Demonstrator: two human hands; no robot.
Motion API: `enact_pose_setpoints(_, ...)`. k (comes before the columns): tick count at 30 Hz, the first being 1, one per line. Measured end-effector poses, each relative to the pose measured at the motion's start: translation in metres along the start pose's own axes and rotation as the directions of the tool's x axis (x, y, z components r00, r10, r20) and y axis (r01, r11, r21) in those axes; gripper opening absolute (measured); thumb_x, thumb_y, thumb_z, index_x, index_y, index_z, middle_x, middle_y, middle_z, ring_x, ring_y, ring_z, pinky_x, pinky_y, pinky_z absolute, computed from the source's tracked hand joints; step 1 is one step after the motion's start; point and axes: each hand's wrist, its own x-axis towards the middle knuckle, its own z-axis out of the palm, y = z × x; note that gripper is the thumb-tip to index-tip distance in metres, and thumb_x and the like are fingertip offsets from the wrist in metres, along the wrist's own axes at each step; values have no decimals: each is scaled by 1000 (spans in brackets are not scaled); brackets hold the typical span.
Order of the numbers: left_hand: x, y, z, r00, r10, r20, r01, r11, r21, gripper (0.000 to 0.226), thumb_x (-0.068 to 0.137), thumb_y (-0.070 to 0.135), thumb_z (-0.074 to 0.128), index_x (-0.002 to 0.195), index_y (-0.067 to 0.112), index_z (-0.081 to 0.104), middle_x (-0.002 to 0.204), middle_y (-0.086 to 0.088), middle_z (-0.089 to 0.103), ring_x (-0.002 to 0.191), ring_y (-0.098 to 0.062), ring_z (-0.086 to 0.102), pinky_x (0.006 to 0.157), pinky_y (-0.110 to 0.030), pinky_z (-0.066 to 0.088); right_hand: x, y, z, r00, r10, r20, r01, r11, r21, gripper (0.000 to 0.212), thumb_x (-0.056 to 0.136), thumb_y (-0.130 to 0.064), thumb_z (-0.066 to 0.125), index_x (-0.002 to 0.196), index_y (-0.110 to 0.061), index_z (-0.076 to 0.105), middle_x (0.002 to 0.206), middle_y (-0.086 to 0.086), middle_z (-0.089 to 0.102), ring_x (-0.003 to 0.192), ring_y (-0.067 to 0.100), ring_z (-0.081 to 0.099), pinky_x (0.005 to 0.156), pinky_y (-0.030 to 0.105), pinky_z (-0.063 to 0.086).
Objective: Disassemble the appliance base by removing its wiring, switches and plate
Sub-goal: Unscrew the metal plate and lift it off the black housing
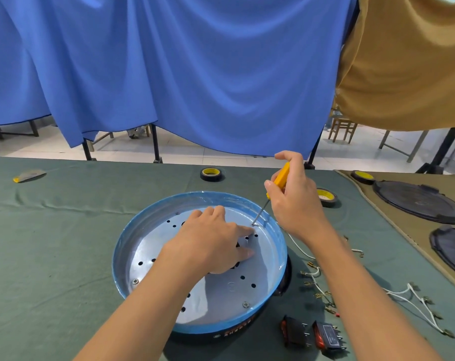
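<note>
The appliance base [120, 259] sits on the green bench in the middle of my view, open side up, with the perforated plate [221, 290] lying inside its blue rim. At the base's near left, a left screw [135, 281] is seated in the plate. A near screw [245, 304] sits by the near rim, so I judge the plate step is under way with at least these two to go.

My left hand [210, 243] lies flat on the middle of the plate, its fingers [243, 230] stretched out and apart, pressing down and gripping nothing. At the base's far right inner edge, the tip of the screwdriver [281, 178] meets a far screw [253, 224]. My right hand [294, 201] has its fingers clamped round the yellow handle.

The shaft leans to the right, so I would bring it more in line with the screw and bear down so the tip does not slip out. The left hand can stop the plate from turning.

On the bench right of the base lie loose wires [317, 285] and two switches [295, 330], apparently already out.
</note>
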Motion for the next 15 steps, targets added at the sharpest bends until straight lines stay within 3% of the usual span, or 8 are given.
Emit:
enact_pose_setpoints(3,-1,3,0,998,2,-59,1,999,51,49,96,62,31,143,53,28,100,0,31,123,-24,34,104,-42,17,0,-2,1,1000,-17,18,18,1000,-23,36,95,-10,53,122,-27,35,78,-4,53,74,12,54,65,30,47)
enact_pose_setpoints(8,-1,5,0,997,11,-82,-9,1000,21,48,96,60,33,143,53,30,107,-4,43,117,-26,42,90,-38,29,-1,-8,-3,998,-30,60,33,998,-47,31,96,-12,51,118,-27,37,79,-1,53,80,12,52,68,40,50)
enact_pose_setpoints(11,0,4,1,998,4,-66,-6,1000,-28,49,96,61,33,144,55,27,102,-4,37,116,-26,41,81,-34,30,-1,-13,-5,994,-41,96,51,994,-98,20,97,-21,52,111,-25,39,79,2,54,74,18,54,70,47,51)
enact_pose_setpoints(15,1,4,3,1000,-14,-23,13,999,-34,49,97,61,29,145,55,23,99,-1,28,121,-25,33,86,-36,32,0,-26,-10,994,-71,88,96,942,-321,25,98,-44,47,94,-20,40,70,-2,53,69,27,53,60,39,43)
